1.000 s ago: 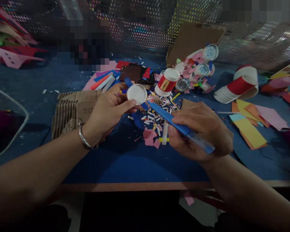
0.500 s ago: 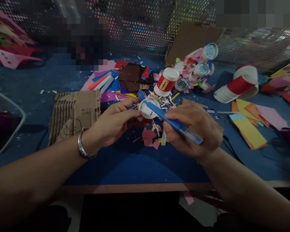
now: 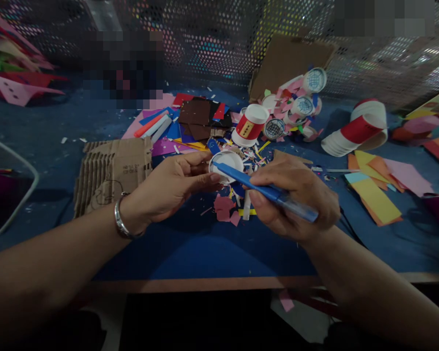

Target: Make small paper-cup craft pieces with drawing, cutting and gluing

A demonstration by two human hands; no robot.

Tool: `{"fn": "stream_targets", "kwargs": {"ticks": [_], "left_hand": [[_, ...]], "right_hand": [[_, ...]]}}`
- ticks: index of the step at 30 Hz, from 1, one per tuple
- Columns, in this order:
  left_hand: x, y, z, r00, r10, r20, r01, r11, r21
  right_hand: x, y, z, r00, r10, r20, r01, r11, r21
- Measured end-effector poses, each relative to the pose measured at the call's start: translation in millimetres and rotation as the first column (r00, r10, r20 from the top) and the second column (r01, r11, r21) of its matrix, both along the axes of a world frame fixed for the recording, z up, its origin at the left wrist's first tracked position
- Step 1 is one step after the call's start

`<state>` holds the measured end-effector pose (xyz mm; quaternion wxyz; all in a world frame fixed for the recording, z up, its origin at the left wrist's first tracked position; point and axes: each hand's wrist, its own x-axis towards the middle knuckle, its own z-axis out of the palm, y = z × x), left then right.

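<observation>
My left hand [image 3: 179,183], a silver bangle at its wrist, grips a cut-off paper cup base [image 3: 227,174] by its left rim, between thumb and fingers. Blue paper strips [image 3: 212,146] stick out from its edge. In my right hand [image 3: 294,192] is a blue marker pen [image 3: 258,185], slanting down to the left. Its tip meets or hovers over the left part of the white disc; I cannot tell which. Just beyond my hands a red and white paper cup [image 3: 251,126] stands upside down, beside cup bases with blue grid drawings [image 3: 303,106].
Paper scraps [image 3: 225,208] litter the blue table [image 3: 190,253]. To the left lies corrugated cardboard [image 3: 113,170], with markers [image 3: 155,126] and dark paper squares [image 3: 197,114] behind it. Stacked cups [image 3: 354,134] and coloured paper [image 3: 375,190] lie right. A cardboard sheet [image 3: 289,68] leans on the mesh.
The marker's tip has moved left across the cup base, and the pen lies a little flatter. The cup base has turned slightly, with my left fingers shifted on its rim.
</observation>
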<state>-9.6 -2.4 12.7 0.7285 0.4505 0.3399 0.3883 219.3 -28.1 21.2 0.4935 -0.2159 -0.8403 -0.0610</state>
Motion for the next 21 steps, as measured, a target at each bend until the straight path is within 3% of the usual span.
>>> {"fn": "stream_targets", "kwargs": {"ticks": [3, 7, 13, 17, 21], "left_hand": [[-0.5, -0.2, 0.0, 1.0, -0.011, -0.001, 0.011, 1.0, -0.009], [-1.1, 0.2, -0.7, 1.0, 0.013, 0.012, -0.012, 0.997, -0.071], [0.0, 1.8, -0.8, 0.99, 0.142, -0.016, -0.143, 0.986, -0.089], [2.5, 2.3, 0.3, 0.969, 0.247, -0.024, -0.247, 0.969, 0.002], [4.7, 1.2, 1.2, 0.962, 0.267, -0.06, -0.263, 0.962, 0.077]], "right_hand": [[1.9, 3.2, 1.6, 0.998, 0.025, 0.053, -0.028, 0.998, 0.058], [5.0, 4.7, 3.5, 0.995, -0.031, 0.091, 0.018, 0.99, 0.14], [9.0, 7.6, 5.0, 0.987, -0.125, 0.098, 0.104, 0.974, 0.201], [9.0, 2.9, 6.3, 0.987, -0.126, 0.099, 0.115, 0.987, 0.111], [5.9, -1.2, 5.0, 0.993, -0.11, 0.046, 0.109, 0.994, 0.01]]}}
